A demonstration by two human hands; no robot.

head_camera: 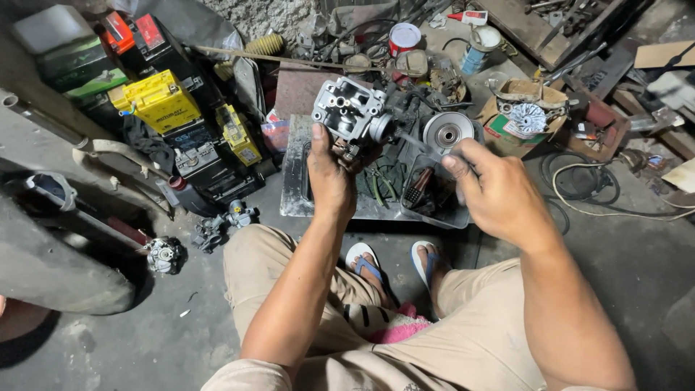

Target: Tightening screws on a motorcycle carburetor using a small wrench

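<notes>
Tray of oily parts, perhaps pliers; carburetor in left hand.

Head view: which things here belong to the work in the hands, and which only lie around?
In use: left hand, carburetor body, right hand, round metal cap.
Lying about: metal tray, yellow batteries, red can, small carburetor on floor.
</notes>
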